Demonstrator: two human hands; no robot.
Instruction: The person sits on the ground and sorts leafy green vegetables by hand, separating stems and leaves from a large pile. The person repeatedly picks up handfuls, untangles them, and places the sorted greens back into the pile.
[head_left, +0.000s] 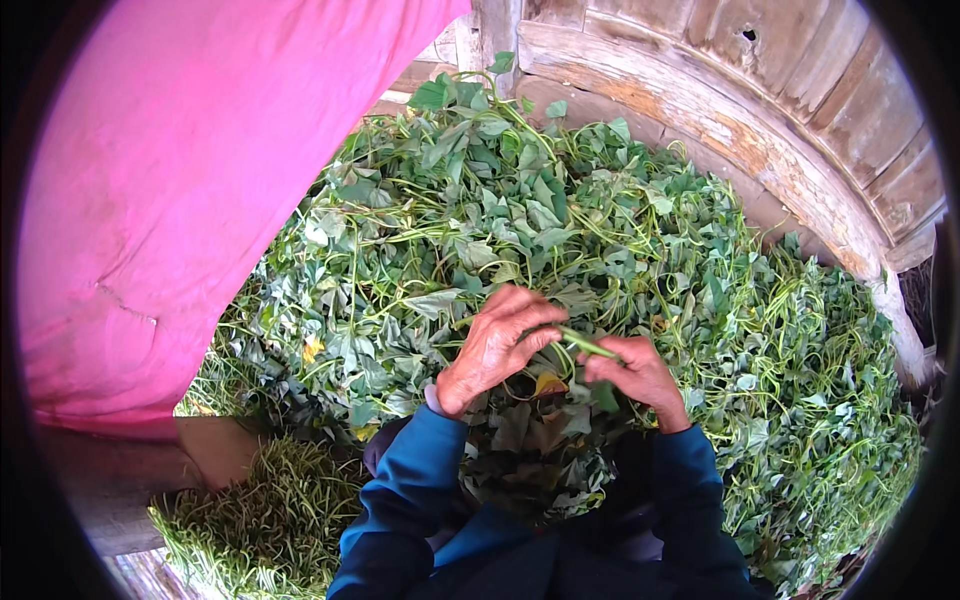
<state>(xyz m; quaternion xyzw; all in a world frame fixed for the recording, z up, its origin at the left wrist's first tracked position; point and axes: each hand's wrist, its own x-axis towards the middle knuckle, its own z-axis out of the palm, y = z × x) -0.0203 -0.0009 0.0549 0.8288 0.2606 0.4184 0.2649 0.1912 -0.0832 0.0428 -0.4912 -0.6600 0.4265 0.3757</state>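
My left hand (495, 345) is closed around a thin green vine stem (581, 341), its fingers pointing right. The same stem runs to my right hand (634, 371), whose thumb and fingers pinch its other end. Both hands are above a broad heap of leafy green vines (480, 225) with long pale stems. Just below and between the hands lies a yellow leaf (550, 384). Darker, shaded leaves (525, 450) lie between my arms, close to my body.
A pink cloth (172, 165) hangs at the left. A weathered wooden wall (810, 60) with a thick beam (720, 120) borders the heap behind and at the right. At lower left, short cut green stems (277, 517) form a pile beside a wooden board (112, 472).
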